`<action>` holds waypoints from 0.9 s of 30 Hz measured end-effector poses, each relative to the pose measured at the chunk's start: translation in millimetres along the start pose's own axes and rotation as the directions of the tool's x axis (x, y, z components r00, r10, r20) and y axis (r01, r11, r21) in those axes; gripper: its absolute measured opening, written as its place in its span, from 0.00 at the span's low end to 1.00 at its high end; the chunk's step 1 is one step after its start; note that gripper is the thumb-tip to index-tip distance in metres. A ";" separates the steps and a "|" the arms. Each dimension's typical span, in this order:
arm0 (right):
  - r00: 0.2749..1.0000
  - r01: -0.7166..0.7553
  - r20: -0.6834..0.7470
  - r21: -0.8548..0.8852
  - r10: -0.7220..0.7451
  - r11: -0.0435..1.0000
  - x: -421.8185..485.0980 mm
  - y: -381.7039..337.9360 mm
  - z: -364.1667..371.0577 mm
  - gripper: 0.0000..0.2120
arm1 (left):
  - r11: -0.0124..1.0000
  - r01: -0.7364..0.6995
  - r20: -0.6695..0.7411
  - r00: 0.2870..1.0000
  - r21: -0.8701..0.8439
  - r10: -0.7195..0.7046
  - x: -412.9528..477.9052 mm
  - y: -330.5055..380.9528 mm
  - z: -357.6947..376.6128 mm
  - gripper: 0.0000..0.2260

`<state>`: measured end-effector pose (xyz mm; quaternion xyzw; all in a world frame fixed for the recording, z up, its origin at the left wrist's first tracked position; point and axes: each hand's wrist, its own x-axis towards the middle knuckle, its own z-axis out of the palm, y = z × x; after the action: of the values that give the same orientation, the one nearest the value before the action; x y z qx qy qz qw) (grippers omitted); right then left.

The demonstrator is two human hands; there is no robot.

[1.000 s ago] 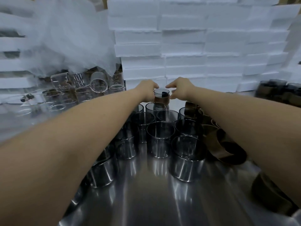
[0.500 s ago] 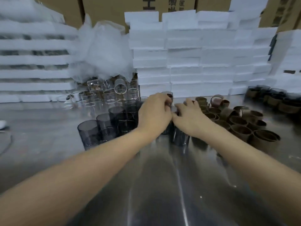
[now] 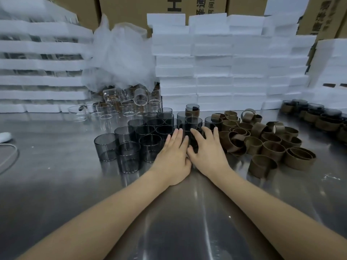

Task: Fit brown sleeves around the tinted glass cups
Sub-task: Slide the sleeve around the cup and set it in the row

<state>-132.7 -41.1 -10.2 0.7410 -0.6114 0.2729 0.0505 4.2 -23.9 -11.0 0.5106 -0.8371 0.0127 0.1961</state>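
Note:
Several tinted glass cups (image 3: 129,145) stand clustered on the steel table (image 3: 56,184). Behind them one tinted cup with a brown sleeve (image 3: 192,110) sits raised on top of the other cups, untouched. A pile of loose brown sleeves (image 3: 266,145) lies to the right. My left hand (image 3: 173,154) and my right hand (image 3: 206,152) lie side by side over the front right cups, fingers stretched out, thumbs almost touching. A dark cup (image 3: 192,138) shows between the two hands; what is under the palms is hidden.
Clear glass cups (image 3: 122,105) and bubble wrap (image 3: 120,59) sit at the back left. White foam slabs (image 3: 225,72) are stacked along the back, with cardboard boxes behind. More sleeved cups (image 3: 319,117) stand at the far right. A white object (image 3: 4,136) and a cable lie at the left edge.
Both hands let go of the sleeved cup at the back and drew toward me. They now lie flat over the nearer cups. The view has pulled back and up.

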 end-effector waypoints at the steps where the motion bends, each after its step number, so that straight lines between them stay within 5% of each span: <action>1: 1.000 0.003 0.002 -0.004 -0.003 1.000 4.3 1.0 2.1 0.27 | 1.000 0.002 -0.003 1.000 -0.019 -0.002 2.2 -1.6 1.4 0.29; 9: 1.000 -0.014 0.017 0.302 0.009 0.953 13.5 -0.2 4.9 0.26 | 0.995 0.037 0.013 0.999 -0.089 -0.036 9.8 -11.3 3.8 0.28; 12: 0.994 -0.059 -0.049 0.475 0.094 0.878 10.6 2.9 -1.9 0.21 | 0.946 0.040 -0.009 0.999 -0.322 -0.045 3.5 -11.1 2.5 0.27; 17: 0.968 0.062 -0.236 0.565 0.089 0.823 8.5 7.9 -14.5 0.08 | 0.652 0.183 -0.010 0.960 -0.736 -0.281 -3.6 3.5 -6.1 0.22; 21: 0.931 0.295 -0.348 0.547 -0.108 0.783 4.9 2.1 -12.2 0.24 | 0.207 0.168 0.094 0.941 -0.964 -0.325 0.4 12.6 -11.6 0.18; 27: 0.922 0.372 -0.326 0.588 -0.210 0.718 9.0 9.6 -14.1 0.40 | 0.080 0.109 0.080 0.947 -0.991 -0.312 1.0 -1.9 -15.1 0.19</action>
<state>-145.6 -45.6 3.4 0.7628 -0.3459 0.5388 -0.0901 10.2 -22.3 3.0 0.3628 -0.5315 -0.5349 0.5475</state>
